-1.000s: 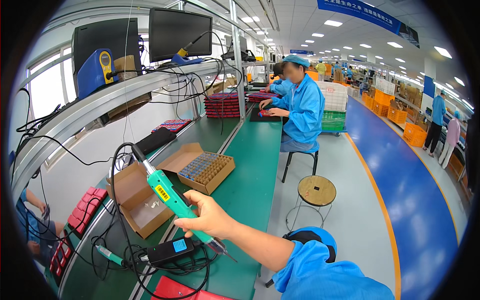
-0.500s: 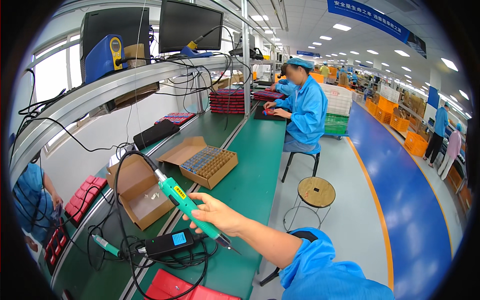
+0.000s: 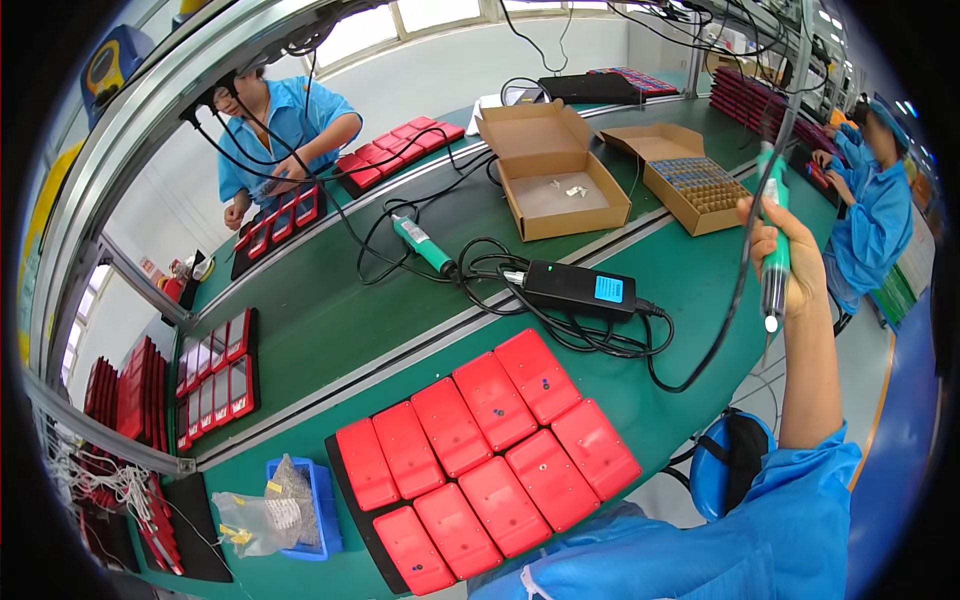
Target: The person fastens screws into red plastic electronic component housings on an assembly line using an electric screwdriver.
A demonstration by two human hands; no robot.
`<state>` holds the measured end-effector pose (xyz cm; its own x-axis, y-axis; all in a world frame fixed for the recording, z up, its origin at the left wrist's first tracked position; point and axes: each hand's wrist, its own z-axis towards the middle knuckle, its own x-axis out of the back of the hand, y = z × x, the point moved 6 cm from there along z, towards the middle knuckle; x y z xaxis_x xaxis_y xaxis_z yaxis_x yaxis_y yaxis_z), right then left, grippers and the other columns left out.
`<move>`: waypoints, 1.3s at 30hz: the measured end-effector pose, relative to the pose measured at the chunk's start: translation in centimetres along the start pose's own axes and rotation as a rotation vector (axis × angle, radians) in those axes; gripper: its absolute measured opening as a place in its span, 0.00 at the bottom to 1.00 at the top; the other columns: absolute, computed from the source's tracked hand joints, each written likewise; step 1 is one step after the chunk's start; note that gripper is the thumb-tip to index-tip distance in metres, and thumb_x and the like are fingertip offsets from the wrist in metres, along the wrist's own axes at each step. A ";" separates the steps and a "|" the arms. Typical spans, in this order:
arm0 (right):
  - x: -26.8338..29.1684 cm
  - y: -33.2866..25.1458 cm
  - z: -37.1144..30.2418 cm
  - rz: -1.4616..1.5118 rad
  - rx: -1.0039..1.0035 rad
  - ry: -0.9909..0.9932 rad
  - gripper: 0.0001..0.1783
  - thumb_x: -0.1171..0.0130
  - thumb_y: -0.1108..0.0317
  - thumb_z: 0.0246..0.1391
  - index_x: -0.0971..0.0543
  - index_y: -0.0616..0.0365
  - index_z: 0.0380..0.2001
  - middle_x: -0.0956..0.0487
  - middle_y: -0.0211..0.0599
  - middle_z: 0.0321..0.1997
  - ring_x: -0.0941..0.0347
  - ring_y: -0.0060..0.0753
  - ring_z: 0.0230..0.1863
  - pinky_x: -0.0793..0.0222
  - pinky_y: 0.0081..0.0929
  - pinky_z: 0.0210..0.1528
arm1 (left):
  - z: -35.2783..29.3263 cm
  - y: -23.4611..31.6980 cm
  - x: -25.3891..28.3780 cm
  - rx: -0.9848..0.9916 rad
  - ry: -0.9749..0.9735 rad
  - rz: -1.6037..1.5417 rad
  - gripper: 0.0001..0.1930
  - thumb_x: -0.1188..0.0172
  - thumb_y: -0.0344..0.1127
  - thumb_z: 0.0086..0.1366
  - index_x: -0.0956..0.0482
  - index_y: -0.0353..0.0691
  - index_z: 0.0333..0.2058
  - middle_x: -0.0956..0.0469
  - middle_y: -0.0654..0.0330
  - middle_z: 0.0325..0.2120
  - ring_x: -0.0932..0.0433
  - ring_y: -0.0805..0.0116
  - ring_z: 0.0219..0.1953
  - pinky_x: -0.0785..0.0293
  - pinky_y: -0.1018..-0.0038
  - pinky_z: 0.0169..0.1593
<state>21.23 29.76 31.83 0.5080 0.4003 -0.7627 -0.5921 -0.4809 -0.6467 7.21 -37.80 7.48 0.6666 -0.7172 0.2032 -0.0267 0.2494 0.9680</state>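
My right hand (image 3: pixel 802 262) is raised at the right, its fingers wrapped round a green electric screwdriver (image 3: pixel 774 215). The tool is held upright with its bit end down, and a black cable hangs beside it. Below and to the left, red plastic housings (image 3: pixel 450 425) lie in two rows on a black mat, with small screws or holes on their faces. Beyond them sits a black power adapter (image 3: pixel 570 288) with coiled cable. My left hand is out of the picture.
A second green screwdriver (image 3: pixel 425 245) lies near an open cardboard box (image 3: pixel 565 215). Behind the raised hand stands a divided carton (image 3: pixel 700 195). A blue bin (image 3: pixel 322 515) with bagged screws is at lower left. Co-workers sit across (image 3: pixel 290 130) and at right (image 3: pixel 875 210).
The view has swung left and down, bringing the red housings and blue bin into sight. The screwdriver, still in my right hand, has gone from slanted to upright.
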 end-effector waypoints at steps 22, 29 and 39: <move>-8.9 7.4 -7.9 -0.351 0.412 -0.580 0.17 0.45 0.72 0.45 0.33 0.63 0.40 0.28 0.40 0.26 0.28 0.33 0.30 0.30 0.31 0.36 | -20.7 31.9 -18.8 -0.855 -1.542 -0.325 0.21 0.44 0.29 0.54 0.34 0.32 0.48 0.31 0.50 0.45 0.33 0.56 0.50 0.39 0.68 0.54; -10.7 10.9 -9.3 -0.449 0.148 -0.856 0.22 0.47 0.68 0.48 0.33 0.59 0.49 0.45 0.44 0.60 0.51 0.36 0.64 0.56 0.37 0.63 | -23.7 32.6 -22.7 -0.488 -1.964 -0.306 0.20 0.47 0.29 0.58 0.35 0.31 0.49 0.29 0.56 0.41 0.30 0.66 0.44 0.34 0.73 0.47; -10.3 11.3 -9.6 -0.720 -0.190 -0.881 0.32 0.52 0.58 0.52 0.45 0.55 0.59 0.30 0.34 0.46 0.33 0.24 0.45 0.34 0.22 0.40 | -26.2 30.7 -25.4 -0.207 -1.910 -0.645 0.11 0.47 0.29 0.59 0.28 0.32 0.41 0.26 0.61 0.32 0.28 0.76 0.31 0.33 0.82 0.34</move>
<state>15.38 12.73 32.46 0.0324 0.9995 -0.0066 -0.2005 0.0000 -0.9797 8.96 5.09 28.17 -0.9447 -0.3130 -0.0975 0.0071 -0.3169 0.9484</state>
